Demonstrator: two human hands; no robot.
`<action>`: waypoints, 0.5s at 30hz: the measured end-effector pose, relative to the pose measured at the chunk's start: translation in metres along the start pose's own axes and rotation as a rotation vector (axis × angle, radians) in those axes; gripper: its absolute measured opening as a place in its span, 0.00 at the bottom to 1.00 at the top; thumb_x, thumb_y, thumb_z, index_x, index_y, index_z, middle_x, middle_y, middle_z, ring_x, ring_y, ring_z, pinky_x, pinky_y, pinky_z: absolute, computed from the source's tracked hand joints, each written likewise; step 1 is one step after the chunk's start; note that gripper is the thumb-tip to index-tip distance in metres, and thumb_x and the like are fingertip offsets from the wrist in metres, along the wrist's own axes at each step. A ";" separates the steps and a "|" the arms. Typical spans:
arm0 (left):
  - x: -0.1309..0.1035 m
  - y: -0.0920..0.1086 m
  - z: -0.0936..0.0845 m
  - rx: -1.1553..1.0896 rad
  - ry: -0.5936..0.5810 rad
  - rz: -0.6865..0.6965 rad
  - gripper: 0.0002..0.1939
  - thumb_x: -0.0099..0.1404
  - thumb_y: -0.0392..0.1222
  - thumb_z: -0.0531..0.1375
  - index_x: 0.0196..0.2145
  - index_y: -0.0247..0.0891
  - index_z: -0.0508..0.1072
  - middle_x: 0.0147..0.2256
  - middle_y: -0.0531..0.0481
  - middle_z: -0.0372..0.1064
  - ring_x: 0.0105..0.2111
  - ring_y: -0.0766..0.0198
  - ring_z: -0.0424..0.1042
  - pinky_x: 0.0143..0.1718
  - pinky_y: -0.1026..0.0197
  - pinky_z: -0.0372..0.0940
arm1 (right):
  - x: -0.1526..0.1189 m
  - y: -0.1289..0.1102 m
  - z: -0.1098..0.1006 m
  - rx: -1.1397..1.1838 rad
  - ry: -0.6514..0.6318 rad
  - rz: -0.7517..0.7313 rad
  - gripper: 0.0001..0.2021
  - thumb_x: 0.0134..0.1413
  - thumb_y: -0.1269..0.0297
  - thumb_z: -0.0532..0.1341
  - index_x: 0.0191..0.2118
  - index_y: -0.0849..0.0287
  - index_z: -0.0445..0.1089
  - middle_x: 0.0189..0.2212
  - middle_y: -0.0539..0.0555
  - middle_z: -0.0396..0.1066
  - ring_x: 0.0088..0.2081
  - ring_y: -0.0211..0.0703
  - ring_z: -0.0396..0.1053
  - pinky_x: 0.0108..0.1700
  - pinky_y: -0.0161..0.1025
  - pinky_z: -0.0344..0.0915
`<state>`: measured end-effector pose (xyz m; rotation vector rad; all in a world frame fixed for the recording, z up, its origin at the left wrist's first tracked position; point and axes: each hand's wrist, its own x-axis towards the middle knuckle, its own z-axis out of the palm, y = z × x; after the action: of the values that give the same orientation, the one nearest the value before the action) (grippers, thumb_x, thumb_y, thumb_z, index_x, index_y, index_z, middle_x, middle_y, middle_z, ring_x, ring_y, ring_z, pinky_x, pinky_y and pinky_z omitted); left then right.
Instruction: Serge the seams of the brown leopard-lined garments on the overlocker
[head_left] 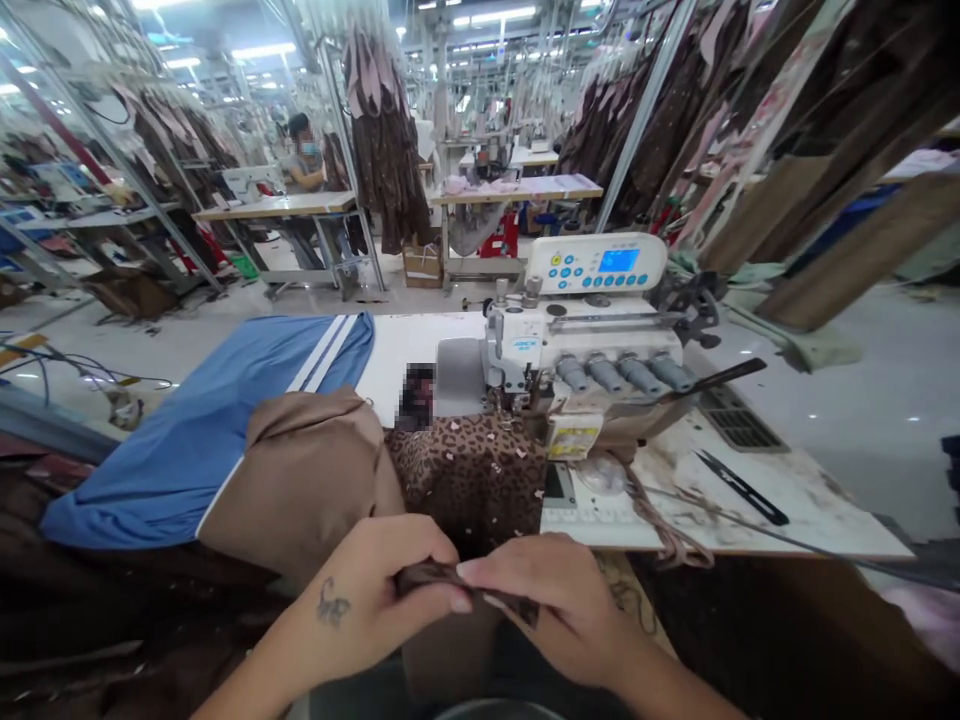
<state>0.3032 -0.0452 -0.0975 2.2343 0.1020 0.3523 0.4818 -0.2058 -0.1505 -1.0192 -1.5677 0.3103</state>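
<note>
Both hands pinch a narrow leopard-print fabric strip (465,590) at the near edge, the left hand (382,600) touching the right hand (559,610). Just beyond, leopard-print cloth (472,475) lies under the overlock sewing machine (585,340) on the tabletop (750,520).

You look out over a factory hall lit by rows of fluorescent tubes (259,49). The pale floor (885,400) shines with their glare. Dark garments (386,150) hang from overhead rails. Behind them stand 2 long wooden tables (274,206), a person (304,155) seated at the left one, with a cardboard box (422,264) below.
</note>
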 end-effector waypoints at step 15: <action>-0.047 -0.009 -0.074 0.319 0.263 0.063 0.05 0.70 0.47 0.67 0.41 0.47 0.76 0.34 0.53 0.76 0.33 0.62 0.77 0.32 0.65 0.73 | -0.034 0.056 0.067 0.129 0.084 0.484 0.21 0.74 0.46 0.61 0.42 0.59 0.84 0.34 0.54 0.83 0.34 0.42 0.79 0.39 0.35 0.73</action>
<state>0.2373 0.0065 -0.0700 2.4972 0.2426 0.7066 0.4431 -0.1764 -0.2308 -1.2847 -1.1942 0.6826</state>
